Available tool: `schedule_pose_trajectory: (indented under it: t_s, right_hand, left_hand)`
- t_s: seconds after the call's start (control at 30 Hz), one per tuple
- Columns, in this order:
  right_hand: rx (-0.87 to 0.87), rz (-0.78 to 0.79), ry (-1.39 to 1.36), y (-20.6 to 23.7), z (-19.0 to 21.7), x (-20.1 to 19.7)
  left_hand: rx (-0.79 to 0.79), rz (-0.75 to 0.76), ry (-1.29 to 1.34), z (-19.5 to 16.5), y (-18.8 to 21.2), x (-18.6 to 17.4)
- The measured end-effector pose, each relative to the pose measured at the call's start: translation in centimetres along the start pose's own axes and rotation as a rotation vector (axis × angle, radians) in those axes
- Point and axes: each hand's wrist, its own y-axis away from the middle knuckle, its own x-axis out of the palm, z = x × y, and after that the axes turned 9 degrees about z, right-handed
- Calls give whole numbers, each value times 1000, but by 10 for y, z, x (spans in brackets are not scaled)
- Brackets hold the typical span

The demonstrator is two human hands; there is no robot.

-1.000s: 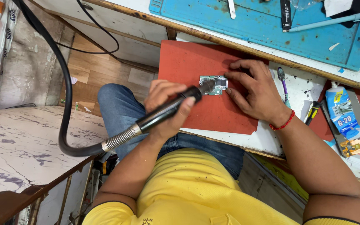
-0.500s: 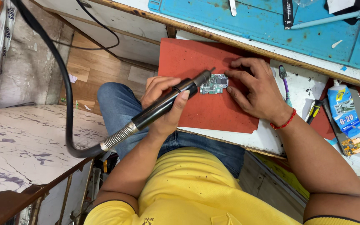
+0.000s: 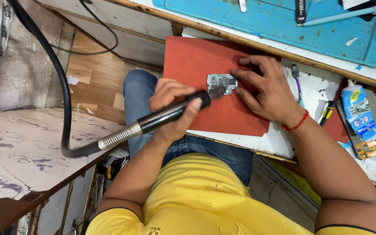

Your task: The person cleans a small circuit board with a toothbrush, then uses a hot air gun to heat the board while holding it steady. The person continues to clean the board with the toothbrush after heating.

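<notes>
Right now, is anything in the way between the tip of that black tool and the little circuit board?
Nothing visible. The black tool in the left hand points straight at the circuit board, which the right hand steadies from the other side.

Bright, even light falls from above on the flat red rubber work mat (image 3: 205,61), leaving only soft, short shadows beside it (no harsh glare). Focus is sharp there; straight lines far from it bend slightly.
</notes>
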Motion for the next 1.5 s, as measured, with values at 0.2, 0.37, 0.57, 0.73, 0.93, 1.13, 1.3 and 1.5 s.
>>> schedule_pose_trajectory:
  t_s: [0.2,0.37,0.57,0.73,0.93,1.13,1.3,1.5]
  right_hand:
    - [-8,-12,8,3,-4,2]
    - [7,-20,-20,8,-6,5]
    - [-14,-45,-21,8,-6,4]
    - [-30,-44,-9,11,-7,5]
    - [-42,-58,-2,11,-6,4]
    - [-25,-40,-30,8,-6,2]
    - [-19,-29,-25,7,-9,3]
    - [-71,-3,-6,5,-7,0]
  left_hand:
    - [-15,-27,23,0,-1,3]
    - [22,-32,-30,-3,4,3]
    - [13,-5,-10,-4,5,5]
    - [49,9,-49,-3,9,6]
    - [65,60,-51,-5,8,7]
    - [65,70,-13,-7,2,4]
    - [-24,30,-12,-5,0,5]
    - [2,47,-12,-3,0,1]
